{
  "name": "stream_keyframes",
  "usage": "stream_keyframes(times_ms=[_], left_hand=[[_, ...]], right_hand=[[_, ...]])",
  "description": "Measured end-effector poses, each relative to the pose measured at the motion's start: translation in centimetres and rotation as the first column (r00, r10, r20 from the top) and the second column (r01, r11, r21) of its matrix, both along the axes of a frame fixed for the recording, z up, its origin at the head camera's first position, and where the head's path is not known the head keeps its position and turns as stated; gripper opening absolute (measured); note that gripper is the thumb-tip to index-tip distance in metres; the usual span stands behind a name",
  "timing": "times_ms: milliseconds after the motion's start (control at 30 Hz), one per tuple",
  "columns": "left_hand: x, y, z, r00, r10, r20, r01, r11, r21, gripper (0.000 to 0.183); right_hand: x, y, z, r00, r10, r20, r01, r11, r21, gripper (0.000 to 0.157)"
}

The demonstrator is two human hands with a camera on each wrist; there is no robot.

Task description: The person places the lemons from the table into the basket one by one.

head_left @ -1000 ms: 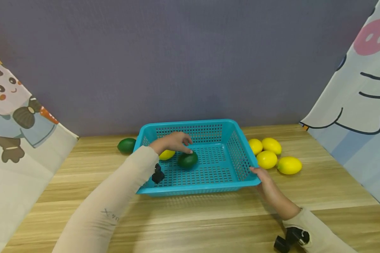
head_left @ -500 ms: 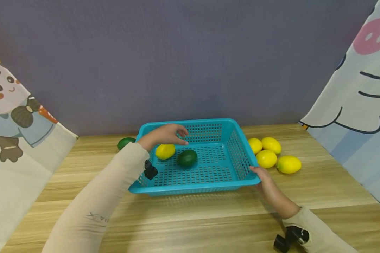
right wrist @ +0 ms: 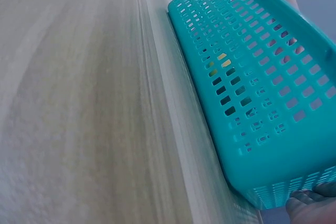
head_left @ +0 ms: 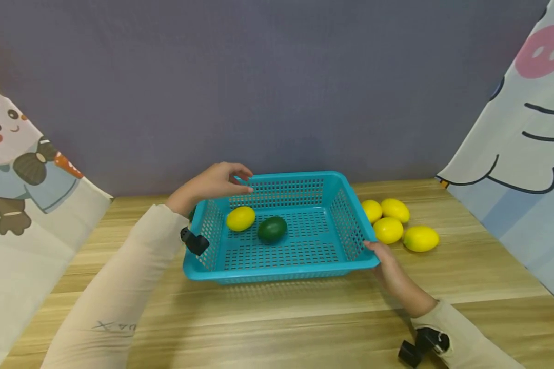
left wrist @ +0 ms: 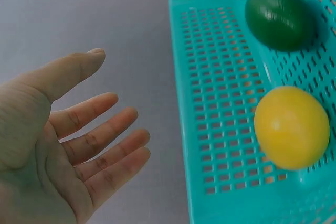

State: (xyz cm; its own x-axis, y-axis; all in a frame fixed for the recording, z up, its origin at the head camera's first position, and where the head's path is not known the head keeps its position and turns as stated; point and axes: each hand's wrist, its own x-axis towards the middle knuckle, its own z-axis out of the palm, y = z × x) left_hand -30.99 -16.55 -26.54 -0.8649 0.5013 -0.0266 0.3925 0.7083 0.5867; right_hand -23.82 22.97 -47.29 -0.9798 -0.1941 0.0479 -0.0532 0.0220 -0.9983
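A blue plastic basket (head_left: 277, 271) with slotted walls stands on the wooden table. Inside it lie a yellow lemon (head_left: 241, 219) and a dark green, egg-shaped fruit (head_left: 272, 229) that looks like an avocado. My left hand (head_left: 214, 182) is in the air over the basket's back left corner. Its palm holds nothing, and in the left wrist view the fingers (left wrist: 113, 150) are spread beside the basket wall. At the front right corner my right hand (head_left: 385, 259) grips the basket's rim, with the thumb on top. Only part of that hand (right wrist: 315, 205) shows in the right wrist view.
Several lemons (head_left: 389, 230) lie grouped on the table to the right of the basket. Left of the basket, another dark green fruit is almost hidden behind my left wrist. A grey wall (head_left: 277, 87) rises behind the table (head_left: 277, 328), with printed cloths at both sides.
My left hand has lifted away from the green fruit and moved left and back, out over the basket's rim. Fruit and basket stay where they were, and my right hand keeps its grip.
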Motion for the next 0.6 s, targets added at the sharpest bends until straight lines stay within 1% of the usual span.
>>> stream_keyframes(times_ms=[167, 400, 600], left_hand=[[0.2, -1.7, 0.0, 0.999, 0.033, -0.025, -0.033, 0.999, -0.002, 0.045], [0.6, -3.3, -0.4, 0.997, 0.073, -0.039, -0.073, 0.997, 0.006, 0.045], [0.4, -5.1, -0.7, 0.994, 0.1, -0.054, -0.099, 0.995, 0.019, 0.045]], right_hand=[[-0.1, 0.0, -0.2, 1.0, -0.011, 0.009, 0.011, 1.0, 0.005, 0.047], [0.0, -0.1, -0.2, 1.0, -0.02, 0.0, 0.02, 1.0, -0.002, 0.042], [-0.2, 0.0, -0.4, 1.0, -0.017, 0.013, 0.016, 1.0, 0.013, 0.045]])
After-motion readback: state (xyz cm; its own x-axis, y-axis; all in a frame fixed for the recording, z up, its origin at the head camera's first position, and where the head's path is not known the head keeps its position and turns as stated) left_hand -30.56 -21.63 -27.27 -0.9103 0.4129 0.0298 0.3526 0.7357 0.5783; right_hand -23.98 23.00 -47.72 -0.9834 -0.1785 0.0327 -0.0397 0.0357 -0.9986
